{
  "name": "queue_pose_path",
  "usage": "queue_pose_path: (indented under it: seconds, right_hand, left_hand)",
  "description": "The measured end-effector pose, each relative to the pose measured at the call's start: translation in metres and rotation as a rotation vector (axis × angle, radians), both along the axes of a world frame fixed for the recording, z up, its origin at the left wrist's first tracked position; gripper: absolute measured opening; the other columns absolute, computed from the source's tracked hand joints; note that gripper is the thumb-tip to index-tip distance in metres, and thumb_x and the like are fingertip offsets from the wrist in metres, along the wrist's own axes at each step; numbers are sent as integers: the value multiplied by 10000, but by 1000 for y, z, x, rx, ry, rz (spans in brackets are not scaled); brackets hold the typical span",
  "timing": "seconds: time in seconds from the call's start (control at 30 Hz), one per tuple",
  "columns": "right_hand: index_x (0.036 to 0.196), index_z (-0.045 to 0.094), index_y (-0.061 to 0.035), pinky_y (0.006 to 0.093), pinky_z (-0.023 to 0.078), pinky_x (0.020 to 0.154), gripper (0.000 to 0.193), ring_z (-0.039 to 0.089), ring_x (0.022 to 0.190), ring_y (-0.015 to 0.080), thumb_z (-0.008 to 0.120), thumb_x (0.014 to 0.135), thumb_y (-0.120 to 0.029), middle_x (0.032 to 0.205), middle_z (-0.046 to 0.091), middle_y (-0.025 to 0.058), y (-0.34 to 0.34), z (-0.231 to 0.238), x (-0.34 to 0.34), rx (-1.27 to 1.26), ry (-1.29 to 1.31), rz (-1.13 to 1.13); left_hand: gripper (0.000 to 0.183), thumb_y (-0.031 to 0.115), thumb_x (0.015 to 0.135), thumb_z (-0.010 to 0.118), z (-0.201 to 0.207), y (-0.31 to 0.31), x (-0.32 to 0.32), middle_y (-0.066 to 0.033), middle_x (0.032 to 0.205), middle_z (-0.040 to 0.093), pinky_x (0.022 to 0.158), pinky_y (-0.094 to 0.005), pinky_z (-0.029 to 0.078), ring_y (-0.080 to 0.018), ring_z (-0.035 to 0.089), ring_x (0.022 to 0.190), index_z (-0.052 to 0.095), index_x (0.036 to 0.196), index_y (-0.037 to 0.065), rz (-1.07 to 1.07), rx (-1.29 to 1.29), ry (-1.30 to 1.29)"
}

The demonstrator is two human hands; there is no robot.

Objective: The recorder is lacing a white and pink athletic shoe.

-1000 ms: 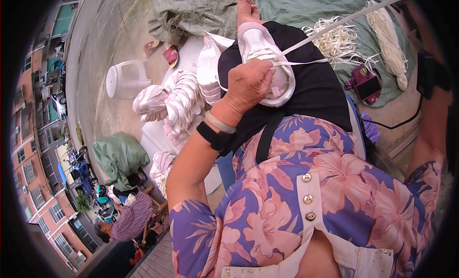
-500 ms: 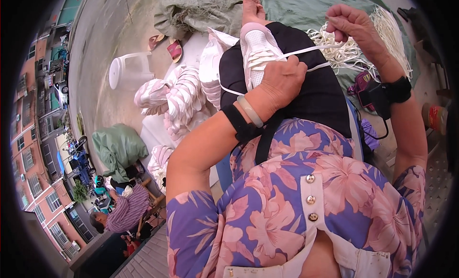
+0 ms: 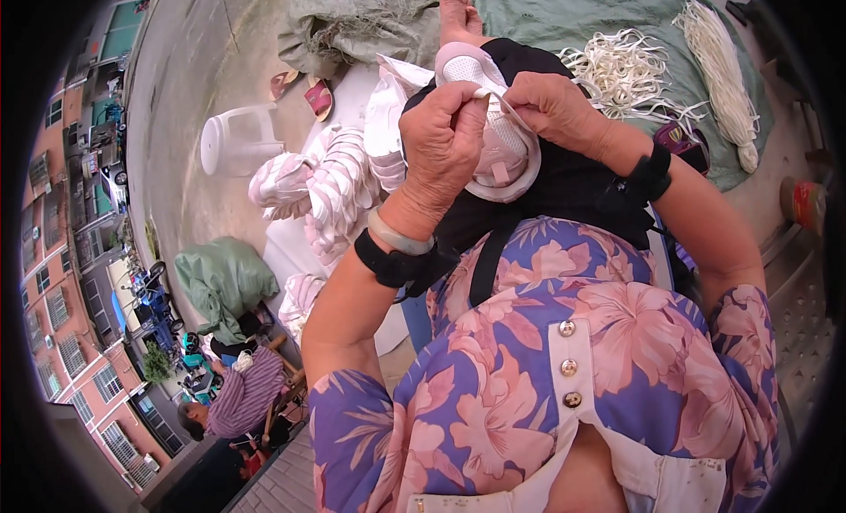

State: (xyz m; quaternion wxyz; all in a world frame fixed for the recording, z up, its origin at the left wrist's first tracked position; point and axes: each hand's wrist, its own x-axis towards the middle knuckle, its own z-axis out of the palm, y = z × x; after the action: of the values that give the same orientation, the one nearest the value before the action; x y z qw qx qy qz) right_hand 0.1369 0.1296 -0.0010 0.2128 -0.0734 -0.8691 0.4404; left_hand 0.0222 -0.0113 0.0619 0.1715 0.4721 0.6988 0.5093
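Observation:
A pale pink and white sneaker lies across my lap on black trousers, its toe pointing away from me and its heel toward my body. Above its laced front, my left hand is closed in a pinch on a white shoelace. Close beside it, my right hand also pinches the lace, thumb and forefinger together. Between them the two hands hide most of the lacing. The tongue and heel of the sneaker show below the fingers.
Left of my legs, stacked pink and white sneakers lie on a pale sheet. Beyond them are a white plastic stool and red slippers. Loose white laces and a lace bundle rest on a green tarp. Another person sits lower left.
My right hand has come in from the far right to beside my left hand. My left hand has shifted left and turned upright over the sneaker, which now shows its heel.

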Motion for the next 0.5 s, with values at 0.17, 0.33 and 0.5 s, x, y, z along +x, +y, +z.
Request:
queue_pose_path:
  seconds: [0.17, 0.33, 0.5]
  right_hand:
    - [796, 569, -76, 337, 442, 586, 54, 559, 678, 263, 576, 745, -61, 699, 510, 66, -11, 3, 0, 201, 40, 15]
    - [819, 556, -60, 364, 447, 578, 78, 562, 680, 281, 569, 742, -65, 718, 521, 86, -13, 3, -1, 280, 36, -2]
    - [782, 569, -81, 400, 462, 604, 77, 586, 715, 299, 554, 786, -156, 751, 551, 96, -14, -2, -4, 266, -33, -31]
  left_hand:
    - [61, 40, 838, 586, -1, 4, -3, -36, 668, 582, 498, -215, 430, -77, 528, 552, 598, 877, -4, 31, 1, -57]
    - [72, 52, 871, 566, 1, 3, -5, 4, 673, 559, 475, -183, 418, -47, 509, 527, 588, 903, -8, 19, 7, -87]
    - [71, 62, 872, 569, 4, 1, -3, 6, 681, 559, 474, -179, 411, -47, 515, 529, 588, 899, -1, 40, -2, -154]
